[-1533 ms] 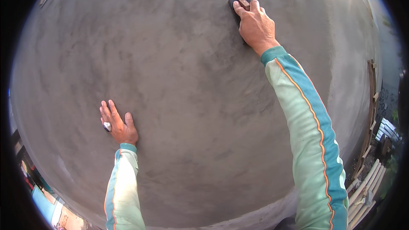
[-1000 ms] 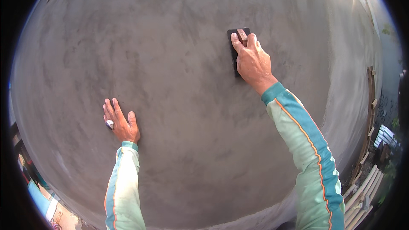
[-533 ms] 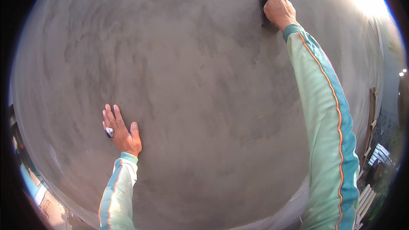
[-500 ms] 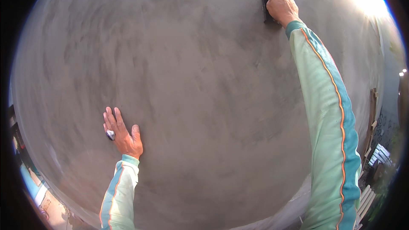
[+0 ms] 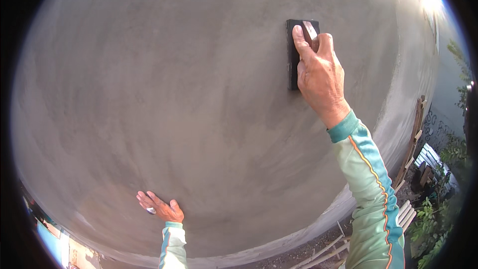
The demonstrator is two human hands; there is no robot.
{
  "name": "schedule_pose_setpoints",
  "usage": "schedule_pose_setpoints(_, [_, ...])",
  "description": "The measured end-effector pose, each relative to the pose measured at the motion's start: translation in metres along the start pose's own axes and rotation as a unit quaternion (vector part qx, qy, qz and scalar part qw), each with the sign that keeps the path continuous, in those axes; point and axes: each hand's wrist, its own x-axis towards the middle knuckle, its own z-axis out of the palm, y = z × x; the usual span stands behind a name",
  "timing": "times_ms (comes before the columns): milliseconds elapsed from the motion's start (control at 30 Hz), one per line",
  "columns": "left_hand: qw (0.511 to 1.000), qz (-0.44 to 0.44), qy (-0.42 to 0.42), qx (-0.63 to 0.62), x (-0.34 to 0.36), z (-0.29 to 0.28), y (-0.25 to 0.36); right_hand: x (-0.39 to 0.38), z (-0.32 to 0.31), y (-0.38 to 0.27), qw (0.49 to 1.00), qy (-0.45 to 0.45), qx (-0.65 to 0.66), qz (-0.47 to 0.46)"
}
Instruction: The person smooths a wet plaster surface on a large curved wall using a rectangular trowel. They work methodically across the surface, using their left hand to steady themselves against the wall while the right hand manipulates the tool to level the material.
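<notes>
A broad grey plastered wall (image 5: 209, 99) fills most of the view, its surface streaked with darker and lighter patches. At the upper right, my right hand (image 5: 321, 77) is closed round the handle of a black rectangular plastering float (image 5: 294, 55). The float stands lengthwise up and down, its face against the wall. Down at the lower left, my left hand (image 5: 162, 206) rests flat on the plaster with its fingers stretched out. It wears a ring (image 5: 151, 210) and holds nothing. Both arms are in pale green sleeves with teal bands and orange piping.
A rough, lighter strip (image 5: 343, 201) runs along the wall's lower right edge. Beyond it lie pale poles (image 5: 323, 256), a wooden ladder-like frame (image 5: 414, 137) and green plants (image 5: 428, 224). Bright sun glares at the top right.
My right hand and the float have come down the wall and slightly left, with the arm more bent. The view has shifted, and my left hand appears lower, still flat on the wall.
</notes>
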Motion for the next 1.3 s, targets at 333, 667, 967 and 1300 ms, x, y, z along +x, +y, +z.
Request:
schedule_pose_setpoints(333, [0.93,-0.165,-0.317,-0.089,0.013,-0.102,0.032,0.028,-0.032,-0.052,0.981,-0.165,0.093,-0.047])
schedule_pose_setpoints(667, [0.951,-0.017,-0.222,-0.214,0.195,-0.144,0.11,0.071,-0.031,-0.06,0.987,-0.035,0.106,-0.115])
schedule_pose_setpoints(967, [0.958,0.286,0.015,-0.021,0.453,-0.097,0.188,0.088,0.024,0.158,0.969,0.07,-0.047,0.23])
schedule_pose_setpoints(1300, [0.968,0.243,0.048,0.037,0.47,-0.067,0.243,0.061,-0.032,0.138,0.992,0.036,0.011,0.125])
